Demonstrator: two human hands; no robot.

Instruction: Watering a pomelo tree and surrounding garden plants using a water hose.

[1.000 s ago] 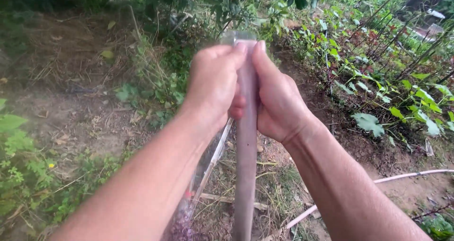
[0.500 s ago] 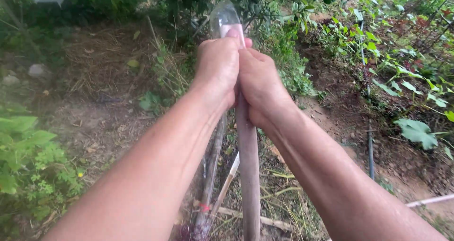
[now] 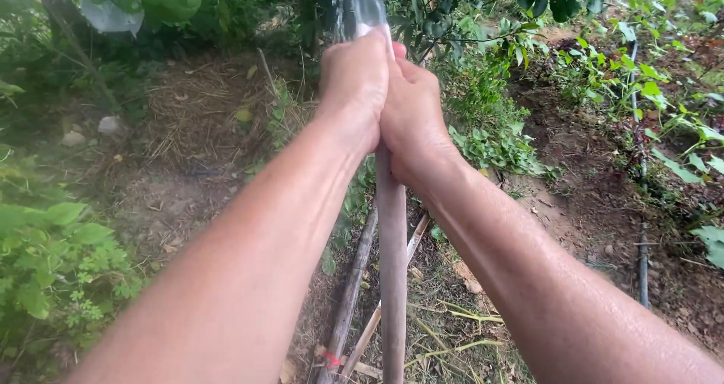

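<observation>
1. I stand in a garden plot: bare soil [image 3: 188,195], dry straw [image 3: 196,105], leafy weeds [image 3: 53,263] to my left, green plants [image 3: 490,135] ahead.
2. My left hand [image 3: 354,90] and right hand [image 3: 411,116] are both closed tight around a grey hose [image 3: 392,278], pressed together near its top end.
3. Water [image 3: 358,3] fans out just above my thumbs, so I judge that I am pinching the mouth.
4. The hose runs straight down between my forearms toward the ground.
5. To do this well, I would keep thumb pressure even and the spray off the bare soil.
6. Old canes [image 3: 351,293] lie by my feet; I would mind my footing.
</observation>
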